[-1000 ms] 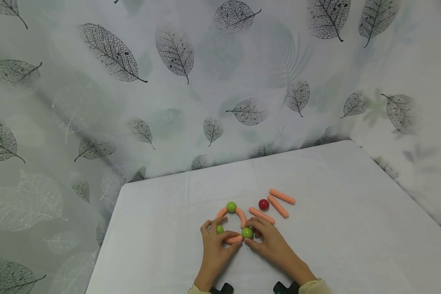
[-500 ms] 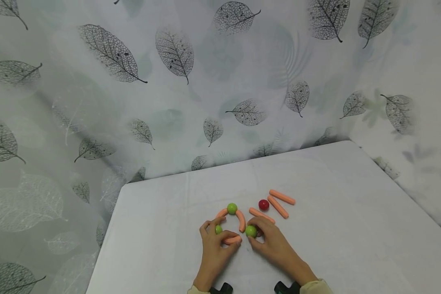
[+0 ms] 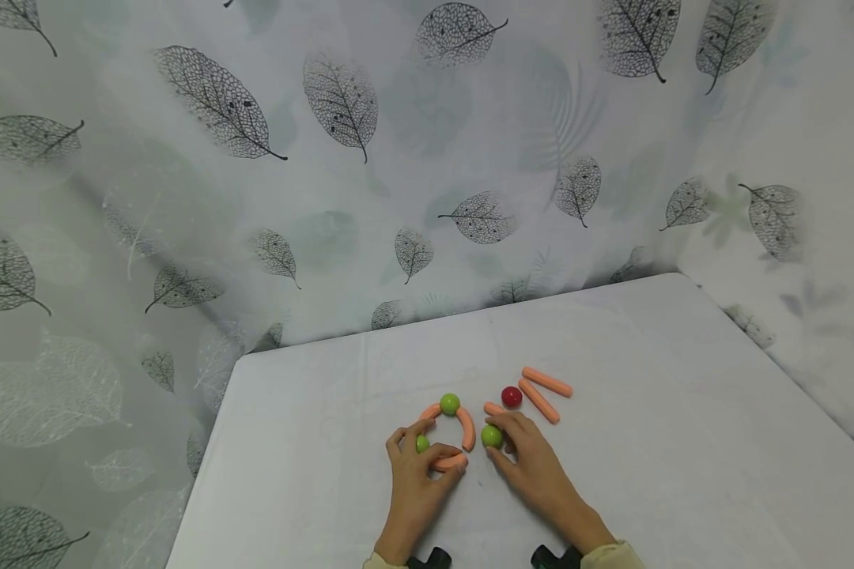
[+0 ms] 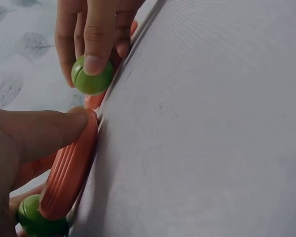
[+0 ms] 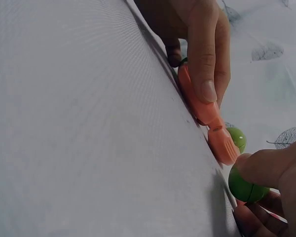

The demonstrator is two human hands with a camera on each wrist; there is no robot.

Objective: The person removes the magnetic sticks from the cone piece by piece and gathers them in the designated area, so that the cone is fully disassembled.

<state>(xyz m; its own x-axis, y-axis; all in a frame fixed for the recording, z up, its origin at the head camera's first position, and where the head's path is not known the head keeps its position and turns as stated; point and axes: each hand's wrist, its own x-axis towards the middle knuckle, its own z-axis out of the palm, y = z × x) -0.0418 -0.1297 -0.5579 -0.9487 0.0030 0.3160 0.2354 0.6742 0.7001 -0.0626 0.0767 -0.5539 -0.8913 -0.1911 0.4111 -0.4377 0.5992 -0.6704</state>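
My right hand (image 3: 537, 478) pinches a green ball (image 3: 492, 436) between thumb and fingers, just above or on the white table. With the thumb and index finger, my left hand (image 3: 414, 490) holds a ridged, curved orange stick (image 4: 71, 168). A second green ball (image 3: 423, 444) sits by the left hand's fingers, partly hidden. Farther back, another green ball (image 3: 450, 404) touches a curved orange stick (image 3: 468, 431) on its right and one more curved stick (image 3: 430, 412) on its left. A gap separates the right hand's ball from these pieces.
Beyond the right hand lie a red ball (image 3: 512, 396) and straight orange sticks (image 3: 546, 381), one partly behind that hand. The white table (image 3: 313, 442) ends at a leaf-patterned curtain (image 3: 356, 213).
My right hand has drawn the green ball rightward and slightly back, away from the end of the curved sticks. My left hand has hardly moved.
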